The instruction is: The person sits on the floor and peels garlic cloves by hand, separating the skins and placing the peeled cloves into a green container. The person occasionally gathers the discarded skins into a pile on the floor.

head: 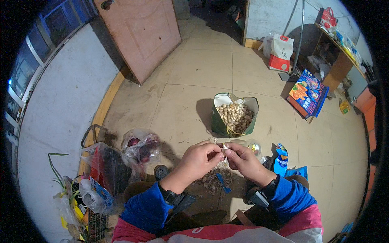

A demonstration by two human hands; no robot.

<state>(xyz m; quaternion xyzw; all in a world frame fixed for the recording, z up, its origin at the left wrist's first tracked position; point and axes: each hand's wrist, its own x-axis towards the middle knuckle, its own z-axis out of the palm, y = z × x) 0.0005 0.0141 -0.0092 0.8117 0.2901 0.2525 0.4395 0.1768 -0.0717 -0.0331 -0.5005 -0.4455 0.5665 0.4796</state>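
My left hand [203,158] and my right hand [246,159] meet in front of me, fingertips pinching a small pale piece [224,146] that looks like a garlic clove. The fingers hide most of it. Just beyond them, a green paper bag [219,124] with a white inside stands upright and gaping. Inside lies a heap of unpeeled cloves [235,114], apparently garlic. Below my hands, dry papery skins [211,180] are scattered on the floor, with a blue strip [223,183] among them. Whitish pieces [224,164] show partly behind my right hand.
At left are a clear bag of dark red produce [144,145], a larger plastic bag [114,167] and green-leaved plants [57,173]. Right of my hand lie blue packets [281,162]. Farther right stand a colourful box [308,92] and a rice bag [281,53]. A door [142,36] stands ajar.
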